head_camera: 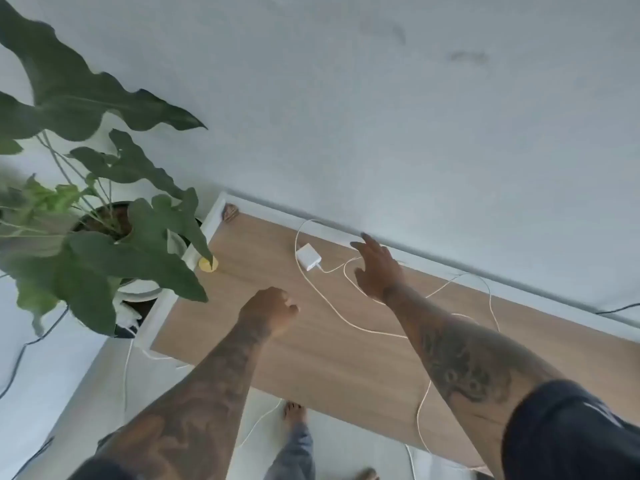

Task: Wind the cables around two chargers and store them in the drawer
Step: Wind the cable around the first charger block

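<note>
Inspector A: Starting with the charger (308, 257): one white block lies flat on the wooden cabinet top (332, 355), near the back edge by the wall (381, 116). Only one is visible.

Inspector B: And the cable (346, 320)?

A: White, loose, in unwound loops across the top. It runs under the right forearm, so part of its course is hidden, and one strand drops over the front edge towards the floor. Whether this is one cable or two, I cannot tell.

B: The hands?

A: The right hand (375, 271) reaches over the cable just right of the charger, fingers spread and straight, holding nothing. The frame does not settle whether it touches the top. The left hand (268, 311) is curled into a loose fist above the top; its fingers face away, so I cannot tell if anything is inside.

B: Anything else?

A: A potted plant (104, 216) at the left covers the cabinet's corner; a small yellow object (208, 264) sits half under a leaf. The image is soft throughout.
</note>
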